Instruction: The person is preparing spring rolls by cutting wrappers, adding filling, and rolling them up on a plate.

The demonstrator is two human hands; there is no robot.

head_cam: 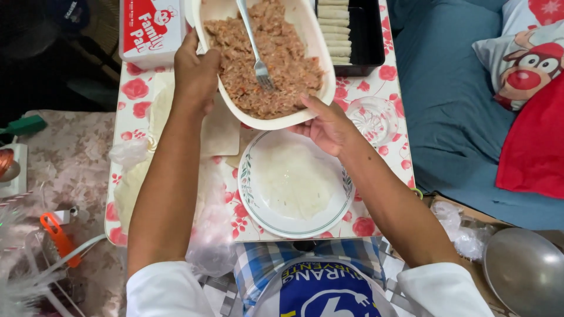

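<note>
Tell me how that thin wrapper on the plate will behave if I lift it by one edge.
The wrapper looks thin and see-through, so it will probably flop and may tear. It lies flat against the plate, so it may cling. Both hands are busy: the left hand and right hand grip the bowl.
</note>
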